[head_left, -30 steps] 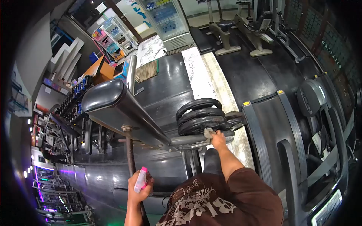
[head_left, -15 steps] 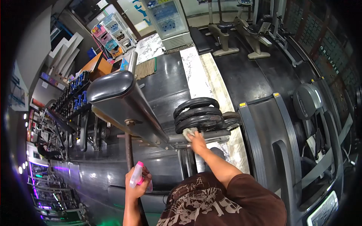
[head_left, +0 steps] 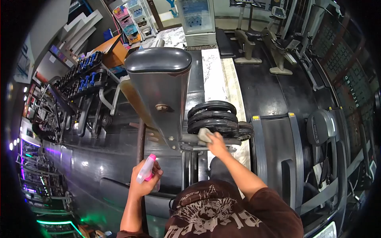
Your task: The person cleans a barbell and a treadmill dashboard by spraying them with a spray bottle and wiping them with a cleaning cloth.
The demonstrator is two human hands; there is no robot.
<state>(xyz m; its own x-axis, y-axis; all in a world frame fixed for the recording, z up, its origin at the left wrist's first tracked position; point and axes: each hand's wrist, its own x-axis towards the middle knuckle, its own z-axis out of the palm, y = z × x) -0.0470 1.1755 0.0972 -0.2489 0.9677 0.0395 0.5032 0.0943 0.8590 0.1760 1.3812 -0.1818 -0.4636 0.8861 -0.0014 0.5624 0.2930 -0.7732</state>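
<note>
In my left hand point(head_left: 146, 177) is a spray bottle point(head_left: 147, 169) with a clear body and pink parts, the fingers wrapped around it. My right hand point(head_left: 216, 143) grips a pale cloth point(head_left: 205, 135). The cloth lies against a dark metal bar of the machine frame point(head_left: 190, 144), right at the lower edge of the stacked black weight plates point(head_left: 213, 116). To the left of the plates rises a black padded upright point(head_left: 158, 85) with a bolt on its side. Lower down, near my left hand, runs a rusty-looking bar point(head_left: 141, 146).
On the right stands a treadmill point(head_left: 278, 139). Exercise bikes point(head_left: 248, 43) are at the back, near a glass-door fridge point(head_left: 196, 23). A dumbbell rack point(head_left: 81, 77) and a cardboard-coloured box point(head_left: 107, 49) are at the left. A dark bench pad point(head_left: 135, 198) lies low beside me.
The view has turned, so the padded upright sits further right and closer. My right hand with the cloth has shifted slightly along the bar; my left hand still holds the spray bottle.
</note>
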